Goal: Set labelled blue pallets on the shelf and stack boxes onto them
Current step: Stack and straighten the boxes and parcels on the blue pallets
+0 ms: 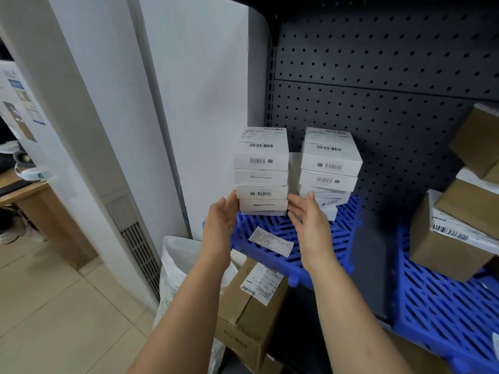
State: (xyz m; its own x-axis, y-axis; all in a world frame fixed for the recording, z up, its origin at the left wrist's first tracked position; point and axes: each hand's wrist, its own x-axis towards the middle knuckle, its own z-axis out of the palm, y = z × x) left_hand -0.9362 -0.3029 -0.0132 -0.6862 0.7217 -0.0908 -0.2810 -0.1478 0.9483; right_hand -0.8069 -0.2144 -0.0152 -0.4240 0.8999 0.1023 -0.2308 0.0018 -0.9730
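Open, straight-fingered, the left hand (221, 220) touches and the right hand (310, 222) sits just beside the base of an upright stack of white boxes (261, 171), at twelve o'clock between them, on a labelled blue pallet (318, 240) on the shelf (370, 265).

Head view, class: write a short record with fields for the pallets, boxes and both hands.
Left pallet: blue, on the shelf, paper label lying on it
White boxes: two stacks side by side at its back
Left hand: fingers straight, against the left stack's left side, low
Right hand: fingers straight, at that stack's right side
Right pallet: blue, holds brown cartons
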